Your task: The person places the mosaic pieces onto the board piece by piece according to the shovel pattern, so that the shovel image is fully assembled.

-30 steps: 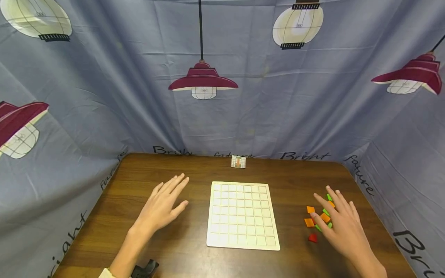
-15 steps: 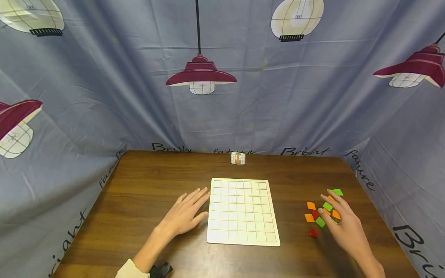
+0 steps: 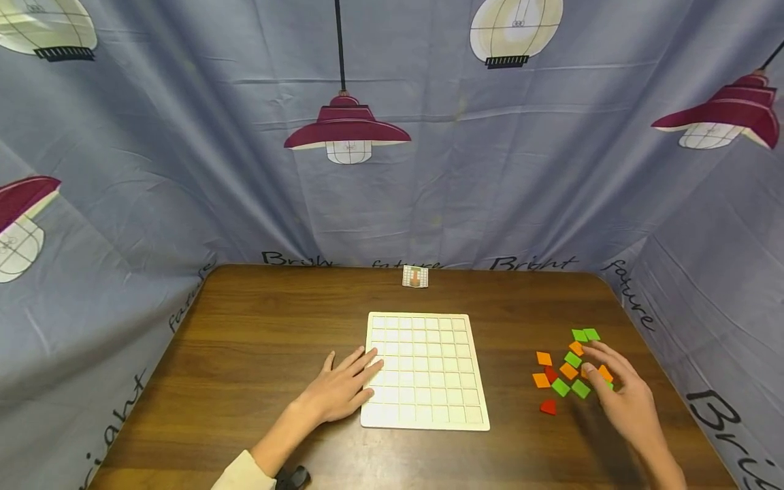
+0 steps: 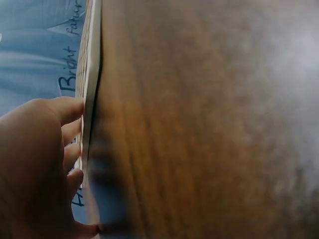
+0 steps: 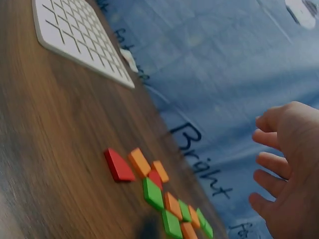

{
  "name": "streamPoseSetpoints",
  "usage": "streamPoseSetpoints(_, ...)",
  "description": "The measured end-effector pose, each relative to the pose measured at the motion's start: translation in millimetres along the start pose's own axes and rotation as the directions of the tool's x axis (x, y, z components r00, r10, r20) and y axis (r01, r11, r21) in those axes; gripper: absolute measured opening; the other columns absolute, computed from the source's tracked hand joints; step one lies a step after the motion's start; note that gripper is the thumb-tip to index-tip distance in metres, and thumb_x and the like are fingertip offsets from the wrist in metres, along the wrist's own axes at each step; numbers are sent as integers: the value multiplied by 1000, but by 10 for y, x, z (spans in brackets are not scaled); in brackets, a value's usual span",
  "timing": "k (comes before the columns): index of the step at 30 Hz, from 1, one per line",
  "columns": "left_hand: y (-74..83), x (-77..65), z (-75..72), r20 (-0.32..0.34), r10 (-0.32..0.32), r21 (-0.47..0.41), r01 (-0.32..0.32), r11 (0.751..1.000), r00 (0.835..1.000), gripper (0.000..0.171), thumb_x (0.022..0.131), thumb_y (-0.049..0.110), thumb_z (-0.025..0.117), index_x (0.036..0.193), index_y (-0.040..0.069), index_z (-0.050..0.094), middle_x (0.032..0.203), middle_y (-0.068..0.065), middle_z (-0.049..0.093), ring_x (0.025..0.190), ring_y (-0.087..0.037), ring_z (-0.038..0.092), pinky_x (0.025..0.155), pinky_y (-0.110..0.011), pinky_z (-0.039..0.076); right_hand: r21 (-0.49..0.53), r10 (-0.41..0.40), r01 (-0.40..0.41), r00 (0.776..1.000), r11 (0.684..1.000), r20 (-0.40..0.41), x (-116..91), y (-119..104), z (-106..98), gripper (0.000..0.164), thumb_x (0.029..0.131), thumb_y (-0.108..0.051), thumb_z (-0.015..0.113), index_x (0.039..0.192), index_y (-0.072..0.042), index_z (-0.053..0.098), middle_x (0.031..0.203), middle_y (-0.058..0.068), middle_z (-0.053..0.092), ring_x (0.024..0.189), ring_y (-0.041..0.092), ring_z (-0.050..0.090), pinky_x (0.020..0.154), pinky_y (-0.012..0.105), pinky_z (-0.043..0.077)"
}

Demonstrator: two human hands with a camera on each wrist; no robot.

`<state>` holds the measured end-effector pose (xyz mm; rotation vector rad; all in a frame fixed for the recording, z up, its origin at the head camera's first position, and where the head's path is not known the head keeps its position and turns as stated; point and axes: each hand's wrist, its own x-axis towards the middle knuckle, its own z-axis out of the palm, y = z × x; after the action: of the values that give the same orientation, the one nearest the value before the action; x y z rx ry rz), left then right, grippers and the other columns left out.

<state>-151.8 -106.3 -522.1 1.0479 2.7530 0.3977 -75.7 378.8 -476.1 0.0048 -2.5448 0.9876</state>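
Observation:
A pale square board (image 3: 429,371) with a grid of shallow squares lies on the brown table. My left hand (image 3: 339,388) rests its fingers on the board's left edge; the left wrist view shows the fingertips against the board's rim (image 4: 91,74). At the right, small flat tiles lie loosely spread: green (image 3: 560,387), orange (image 3: 541,380) and red (image 3: 548,407). Over the right part of this group hovers my right hand (image 3: 627,398), fingers loosely bent, partly covering some tiles. In the right wrist view no tile shows between its fingers (image 5: 271,181).
A small printed card (image 3: 415,276) with a grid pattern lies at the table's back edge. Blue-grey curtains (image 3: 367,211) with printed lamps enclose the table (image 3: 275,320) at the back and sides. A black object (image 3: 294,478) sits by the left wrist.
My left hand has moved right and toward me, from above the table onto the board's left edge. The right hand has shifted slightly right, its fingers bending more, uncovering more tiles.

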Motion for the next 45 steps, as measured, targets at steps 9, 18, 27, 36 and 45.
streamPoseSetpoints(9,58,20,-26,-1,32,51,-32,998,999,54,107,32,46,156,11,35,163,-12,23,149,-29,20,112,-68,18,-70,138,-134,989,989,55,178,353,-75,43,101,-24,62,137,-2,58,142,14,53,113,24,61,78,33,51)
streamPoseSetpoints(18,66,-14,-24,13,44,41,-45,998,999,55,107,27,46,155,4,34,163,-15,22,149,-30,21,115,-61,18,-34,247,-245,956,969,161,437,995,23,54,104,-28,56,144,6,46,135,35,51,112,40,54,79,29,51)
streamPoseSetpoints(27,48,6,-17,31,51,43,-52,998,998,55,108,29,45,157,6,31,164,-14,20,150,-28,19,117,-58,17,-45,208,-203,958,978,200,649,1328,42,52,105,-22,54,148,4,41,136,39,45,120,61,40,89,72,34)
streamPoseSetpoints(36,50,2,-6,43,65,55,-67,996,997,56,108,30,43,157,6,30,164,-14,19,150,-29,19,117,-57,18,-217,211,-161,950,963,231,794,1419,68,43,104,-20,55,142,1,52,140,38,43,123,63,36,92,78,27)
streamPoseSetpoints(45,36,3,-2,36,60,57,-62,996,998,55,108,30,43,157,6,31,164,-14,20,150,-28,19,117,-56,17,-296,173,-105,962,949,211,840,1422,62,42,100,-23,63,130,6,59,129,40,51,112,61,46,86,73,37)
